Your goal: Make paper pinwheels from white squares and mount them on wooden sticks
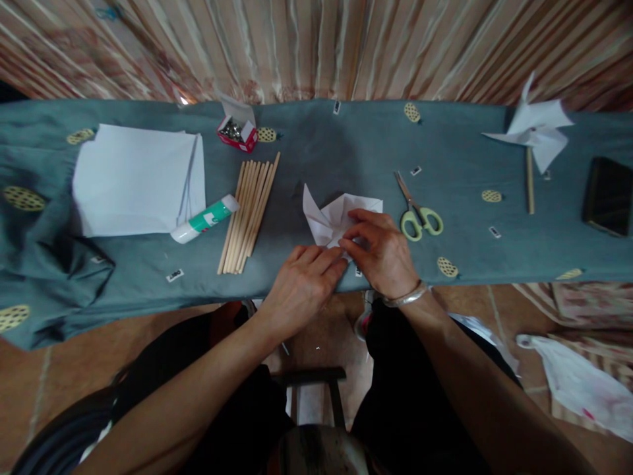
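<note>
A white paper pinwheel (336, 214), cut and partly folded, lies at the front middle of the cloth-covered table. My left hand (307, 280) presses on its near edge with the fingers together. From the right, my right hand (380, 251) pinches the paper near its middle, thumb and fingertips close together. A silver bangle (406, 297) circles my right wrist. The near part of the paper is hidden under my fingers. Just right of my right hand lie green-handled scissors (418, 214), blades pointing away from me.
Several wooden sticks (250, 214) lie left of the paper, beside a glue stick (205, 220) and white paper sheets (136, 181). Behind stands an open red box of metal pins (238, 132). At far right are a finished pinwheel (537, 128) on a stick and a dark phone (609, 196).
</note>
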A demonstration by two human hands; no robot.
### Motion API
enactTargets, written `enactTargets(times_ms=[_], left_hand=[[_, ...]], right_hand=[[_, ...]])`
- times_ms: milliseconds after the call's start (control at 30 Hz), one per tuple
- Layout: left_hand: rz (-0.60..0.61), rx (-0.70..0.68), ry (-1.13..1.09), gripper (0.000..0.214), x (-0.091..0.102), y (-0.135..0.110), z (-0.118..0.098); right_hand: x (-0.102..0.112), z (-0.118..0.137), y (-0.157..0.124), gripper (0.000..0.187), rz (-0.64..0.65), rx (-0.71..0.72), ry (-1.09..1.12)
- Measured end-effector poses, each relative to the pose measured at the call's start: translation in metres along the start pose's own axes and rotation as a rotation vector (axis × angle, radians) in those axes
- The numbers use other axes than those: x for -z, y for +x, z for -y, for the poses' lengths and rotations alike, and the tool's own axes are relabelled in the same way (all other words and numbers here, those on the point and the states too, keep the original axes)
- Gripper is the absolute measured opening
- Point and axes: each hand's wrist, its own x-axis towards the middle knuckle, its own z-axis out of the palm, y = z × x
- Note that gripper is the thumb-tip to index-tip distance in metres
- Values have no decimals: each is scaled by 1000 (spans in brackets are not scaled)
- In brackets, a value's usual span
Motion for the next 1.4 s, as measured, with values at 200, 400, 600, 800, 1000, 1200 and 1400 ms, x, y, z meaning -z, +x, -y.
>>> enactTargets(times_ms=[200,400,600,800,1000,1200,1400], left_hand=[[11,-16,-13,21,0,-1,0],[24,-21,-7,23,-1,-1,1],[5,-22,-8,21,-3,-1,1],[23,-21,-10,22,-3,-2,1],[37,-10,-27,20,-2,-1,1],[55,3,-41,17,0,2,0],[91,16,-31,18,1,3,-1]], right_hand=[[0,0,0,7,4,15,-20],[-3,1,-3,11,-28,28,-13],[-1,8,-8,19,-5,58,-63],[-3,9,-14,22,8,104,-79],[-8,10,-21,33,70,95,-79],[-14,14,-22,29,98,135,-248],[-18,10,-24,31,35,226,-395]])
